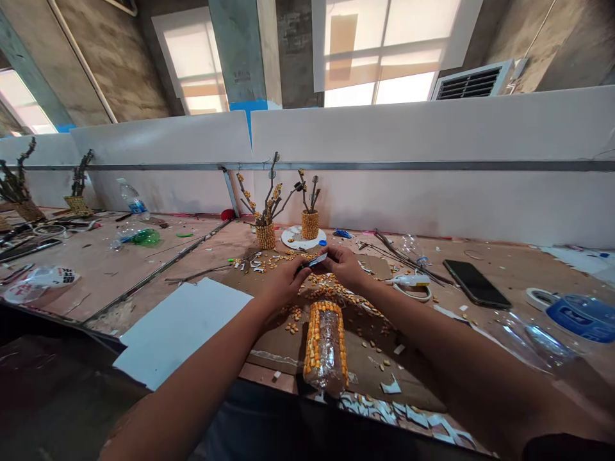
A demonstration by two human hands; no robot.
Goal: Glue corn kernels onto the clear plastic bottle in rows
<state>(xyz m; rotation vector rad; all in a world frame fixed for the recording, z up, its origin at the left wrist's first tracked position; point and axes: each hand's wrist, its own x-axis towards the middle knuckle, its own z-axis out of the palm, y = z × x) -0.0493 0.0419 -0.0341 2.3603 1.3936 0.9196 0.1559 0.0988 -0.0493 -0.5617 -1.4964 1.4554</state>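
My left hand (294, 276) is closed around a slim cutter-like tool (317, 260) with a dark end and a flat, pale silvery end. Right at that pale end, the fingers of my right hand (344, 266) are pinched together; what is between them is too small to make out. Nearer to me lies a clear plastic bottle (329, 339), partly covered with rows of yellow corn kernels, its middle strip bare. Loose corn kernels (331, 288) are scattered on the brown cardboard (283, 349) under and around my hands.
Behind my hands, two kernel-covered pots (265, 237) (310, 225) hold twigs; one stands on a white disc (291, 238). White sheets (177, 323) lie left. A phone (475, 283), a cable (408, 282) and plastic bottle pieces (579, 317) lie right. Paper scraps (391, 387) line the front edge.
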